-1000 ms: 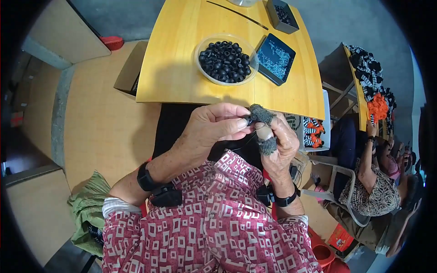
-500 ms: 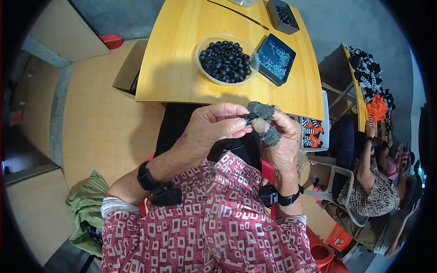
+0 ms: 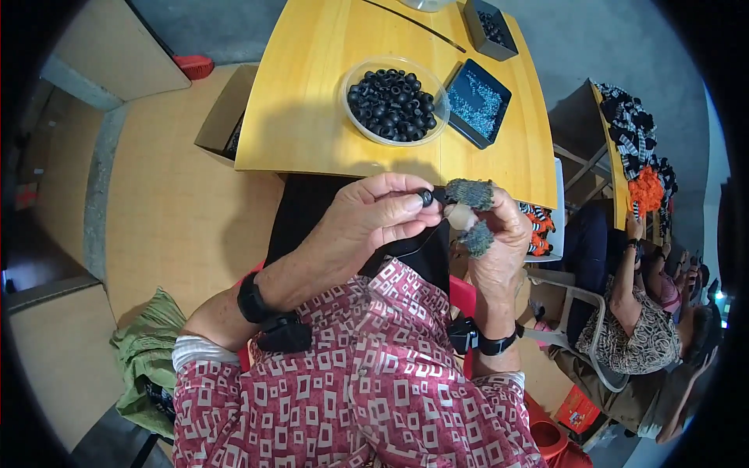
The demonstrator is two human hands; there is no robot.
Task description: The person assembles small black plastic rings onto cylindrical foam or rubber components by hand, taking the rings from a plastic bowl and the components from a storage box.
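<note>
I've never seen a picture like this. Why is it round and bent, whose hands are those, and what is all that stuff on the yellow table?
There is no machine here: a person wears a wide fisheye camera on the head, looking down, so straight edges curve toward the rim. The two bare hands are that person's own. The left hand pinches a small black ring between thumb and finger. The right hand wears grey knitted finger covers and meets the left at the ring. On the yellow table stand a clear bowl full of black rings, a dark tray of tiny pale bits, and another dark box further back. Another person sits to the right at a second table.
</note>
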